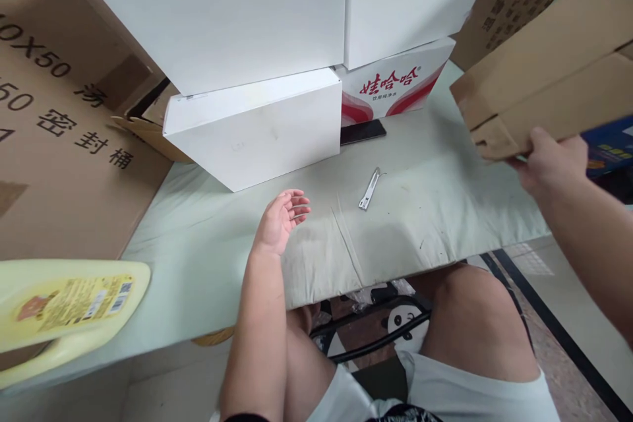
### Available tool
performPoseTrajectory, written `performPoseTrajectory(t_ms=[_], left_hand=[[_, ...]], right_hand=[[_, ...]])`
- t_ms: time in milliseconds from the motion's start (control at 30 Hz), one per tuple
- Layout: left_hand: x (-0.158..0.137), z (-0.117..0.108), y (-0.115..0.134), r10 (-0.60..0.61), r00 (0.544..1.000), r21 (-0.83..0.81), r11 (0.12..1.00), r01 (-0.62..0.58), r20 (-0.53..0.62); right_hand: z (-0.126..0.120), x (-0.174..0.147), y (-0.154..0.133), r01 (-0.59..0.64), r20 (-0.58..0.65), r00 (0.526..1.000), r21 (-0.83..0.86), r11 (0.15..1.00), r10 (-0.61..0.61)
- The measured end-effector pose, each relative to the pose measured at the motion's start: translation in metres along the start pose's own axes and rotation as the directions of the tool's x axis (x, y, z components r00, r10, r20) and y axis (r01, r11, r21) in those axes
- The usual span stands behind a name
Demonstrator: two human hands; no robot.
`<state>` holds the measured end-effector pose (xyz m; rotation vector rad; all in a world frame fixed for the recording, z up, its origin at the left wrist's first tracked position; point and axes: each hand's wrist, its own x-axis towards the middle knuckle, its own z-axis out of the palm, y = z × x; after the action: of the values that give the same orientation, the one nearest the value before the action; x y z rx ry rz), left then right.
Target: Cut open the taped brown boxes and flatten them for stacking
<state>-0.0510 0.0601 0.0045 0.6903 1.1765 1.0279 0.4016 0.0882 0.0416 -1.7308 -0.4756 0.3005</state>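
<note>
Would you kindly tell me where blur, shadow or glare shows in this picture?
Head view: the right hand and the cardboard box it holds look slightly blurred; head view: soft shadow on the green cloth near the box; head view: bright reflection on the floor.

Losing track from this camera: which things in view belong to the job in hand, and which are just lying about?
Seem to belong:
cardboard box, held in the right hand
silver cutter, possibly, though untouched

Seem just lying about:
white box nearest the left hand
red-lettered carton
flat black object
yellow bottle
</note>
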Motion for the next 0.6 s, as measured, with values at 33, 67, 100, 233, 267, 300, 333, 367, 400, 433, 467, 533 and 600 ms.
performPoseTrajectory(t_ms=[33,67,100,233,267,300,333,367,400,433,467,533,600], left_hand=[[0.0,0.0,0.0,-0.002,1.0,0.001,1.0,0.002,-0.003],[0.001,0.0,0.001,-0.004,1.0,0.001,1.0,0.004,-0.008],[0.001,-0.001,0.001,-0.005,1.0,0.001,1.0,0.005,-0.011],[0.001,-0.005,0.004,0.003,1.0,-0.002,1.0,-0.003,-0.017],[0.001,-0.007,0.004,0.008,1.0,-0.002,1.0,-0.008,-0.021],[0.0,-0.008,0.005,0.016,1.0,-0.005,1.0,-0.016,-0.025],[0.0,-0.009,0.006,0.026,0.999,-0.011,1.0,-0.026,-0.031],[-0.001,-0.01,0.007,0.038,0.998,-0.021,0.999,-0.039,-0.039],[-0.002,-0.011,0.008,0.053,0.997,-0.033,0.998,-0.055,-0.048],[-0.003,-0.012,0.008,0.07,0.996,-0.045,0.996,-0.073,-0.059],[-0.004,-0.012,0.009,0.09,0.993,-0.054,0.994,-0.094,-0.071],[-0.008,-0.013,0.01,0.139,0.984,-0.085,0.985,-0.148,-0.11],[-0.012,-0.015,0.012,0.189,0.968,-0.131,0.969,-0.211,-0.164]], right_hand=[[0.016,0.016,-0.01,0.001,0.056,0.998,-0.133,0.991,0.007],[0.031,0.031,-0.018,-0.003,0.11,0.994,-0.196,0.981,0.025],[0.044,0.042,-0.023,-0.023,0.153,0.986,-0.25,0.968,0.063],[0.073,0.042,-0.009,-0.009,0.387,0.895,-0.481,0.877,0.222],[0.075,0.033,0.0,0.042,0.45,0.861,-0.524,0.851,0.234],[0.076,0.022,0.011,0.112,0.513,0.827,-0.555,0.824,0.232],[0.076,0.01,0.02,0.2,0.573,0.792,-0.57,0.797,0.21],[0.076,-0.002,0.028,0.296,0.627,0.76,-0.571,0.766,0.173],[0.075,-0.014,0.034,0.394,0.676,0.727,-0.559,0.73,0.125],[0.075,-0.027,0.036,0.487,0.72,0.69,-0.535,0.691,0.072],[0.074,-0.04,0.036,0.571,0.762,0.647,-0.501,0.65,0.018],[0.074,-0.069,0.027,0.715,0.847,0.526,-0.393,0.578,-0.075],[0.077,-0.106,0.012,0.821,0.927,0.347,-0.227,0.523,-0.141]])
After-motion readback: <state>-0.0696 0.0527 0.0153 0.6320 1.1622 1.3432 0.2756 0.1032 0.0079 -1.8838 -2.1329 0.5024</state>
